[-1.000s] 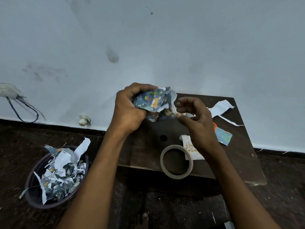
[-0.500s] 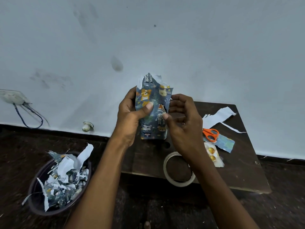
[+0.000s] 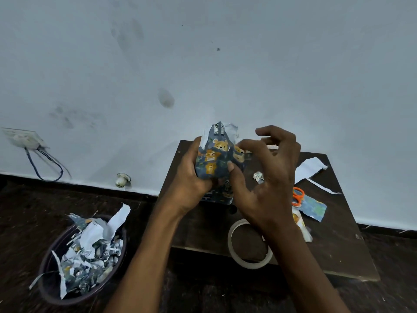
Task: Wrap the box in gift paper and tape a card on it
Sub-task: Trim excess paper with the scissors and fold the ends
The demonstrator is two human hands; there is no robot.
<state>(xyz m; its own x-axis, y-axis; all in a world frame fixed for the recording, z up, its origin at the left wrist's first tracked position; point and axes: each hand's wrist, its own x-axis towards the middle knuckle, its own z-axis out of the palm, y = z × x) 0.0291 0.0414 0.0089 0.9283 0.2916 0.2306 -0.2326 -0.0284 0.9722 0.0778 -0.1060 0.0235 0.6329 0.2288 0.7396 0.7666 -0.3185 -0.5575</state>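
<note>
The left hand (image 3: 191, 177) was gripping the box (image 3: 214, 163), already covered in blue bear-print gift paper, holding it upright just above the far end of the small dark table (image 3: 338, 245). The right hand (image 3: 266, 177) had its thumb pressed against the box's front while the other fingers were spread and loosely curled with nothing in them, from what I could see. White paper edges stuck out ragged at the top, so I'd say this was the closing-the-end-flaps stage, with the wrapping nearly done but not sealed.

The next move probably called for folding that top down flat and grabbing the tape roll (image 3: 249, 243), which lay on the table's near edge, close under the right wrist. The card (image 3: 301, 224), I think, was the pale thing half hidden beside that wrist. Orange scissors (image 3: 297, 195) and a paper offcut (image 3: 313, 207) sat right of it, and a bowl of scraps (image 3: 79, 256) sat on the floor to the left.
</note>
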